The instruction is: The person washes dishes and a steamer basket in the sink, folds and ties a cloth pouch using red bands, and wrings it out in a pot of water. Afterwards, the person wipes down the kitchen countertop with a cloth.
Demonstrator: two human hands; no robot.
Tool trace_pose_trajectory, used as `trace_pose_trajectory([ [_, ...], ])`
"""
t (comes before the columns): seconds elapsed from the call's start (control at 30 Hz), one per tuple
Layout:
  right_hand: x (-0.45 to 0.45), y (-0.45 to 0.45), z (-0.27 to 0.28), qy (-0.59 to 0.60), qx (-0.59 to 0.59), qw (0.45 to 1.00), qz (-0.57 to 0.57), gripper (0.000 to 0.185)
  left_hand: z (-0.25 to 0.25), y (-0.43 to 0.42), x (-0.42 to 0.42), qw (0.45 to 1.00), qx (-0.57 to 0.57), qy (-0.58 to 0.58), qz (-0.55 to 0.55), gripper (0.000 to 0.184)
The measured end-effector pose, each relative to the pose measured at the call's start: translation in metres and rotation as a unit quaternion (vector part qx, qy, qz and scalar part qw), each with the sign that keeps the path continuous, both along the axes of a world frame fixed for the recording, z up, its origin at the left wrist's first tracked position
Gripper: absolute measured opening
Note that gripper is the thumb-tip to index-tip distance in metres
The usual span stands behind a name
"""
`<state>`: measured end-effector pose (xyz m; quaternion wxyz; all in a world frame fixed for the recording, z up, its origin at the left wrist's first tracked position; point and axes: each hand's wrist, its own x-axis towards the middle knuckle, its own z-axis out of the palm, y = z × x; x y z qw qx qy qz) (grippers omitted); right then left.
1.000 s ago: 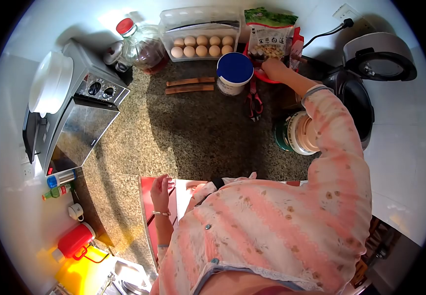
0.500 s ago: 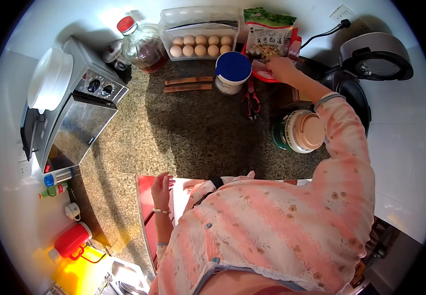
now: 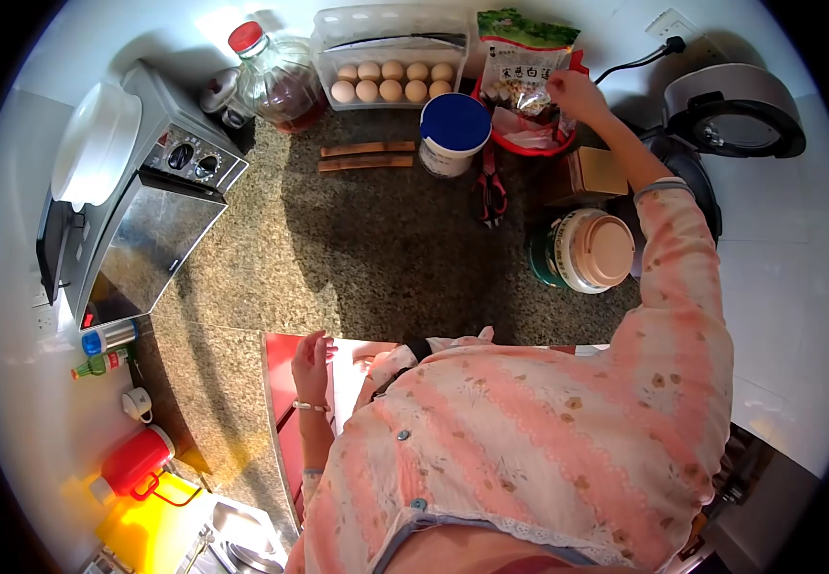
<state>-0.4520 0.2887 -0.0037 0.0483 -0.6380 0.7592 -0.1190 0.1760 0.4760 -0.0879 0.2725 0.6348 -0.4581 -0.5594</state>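
Note:
My right hand is at the right edge of a clear and green food bag. Its fingers are pressed together, and what they hold, if anything, is hidden. The bag stands in a red basket that also holds pinkish packets. Below the basket is a small brown box, and red-handled scissors lie to its left. Over the counter's front edge hangs my left hand, with loosely bent fingers apart and nothing in them.
A blue-lidded tub, an egg box, two brown strips and a glass jar line the back. A lidded tub and open cooker stand right, an oven left.
My right hand has moved up from the basket's contents to the bag's right edge, uncovering the pinkish packets. My left hand has stayed about where it was.

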Motion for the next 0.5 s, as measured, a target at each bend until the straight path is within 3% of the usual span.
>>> trace_pose_trajectory([
  [0.03,-0.006,0.0,0.009,0.001,0.0,1.0,0.0,0.028,-0.001,0.0,0.0,1.0,0.0,0.001,0.0,0.023],
  [0.1,-0.019,0.0,0.023,0.03,-0.089,0.986,-0.136,0.039,-0.002,-0.001,0.002,1.0,0.003,-0.007,-0.004,0.024],
  [0.13,-0.028,0.001,0.02,0.03,-0.088,0.986,-0.136,0.039,-0.004,0.0,0.003,1.0,0.003,-0.007,-0.004,0.024],
  [0.2,-0.047,0.0,0.01,0.131,-0.198,0.957,-0.165,0.054,-0.007,0.001,0.004,1.0,0.005,0.008,-0.001,0.024],
  [0.23,-0.062,-0.002,-0.003,0.131,-0.199,0.957,-0.165,0.054,-0.007,0.0,0.003,1.0,0.004,0.009,-0.001,0.024],
  [0.3,-0.077,-0.006,-0.02,-0.083,-0.025,0.973,-0.215,0.067,-0.004,0.0,0.001,1.0,0.005,0.003,-0.004,0.024],
  [0.33,-0.075,-0.004,-0.021,-0.155,-0.002,0.965,-0.214,0.06,-0.002,-0.001,0.0,1.0,0.004,0.003,-0.001,0.024],
  [0.5,-0.061,-0.004,-0.022,-0.119,-0.017,0.97,-0.211,0.042,0.001,-0.002,-0.001,1.0,0.0,-0.012,-0.008,0.023],
])
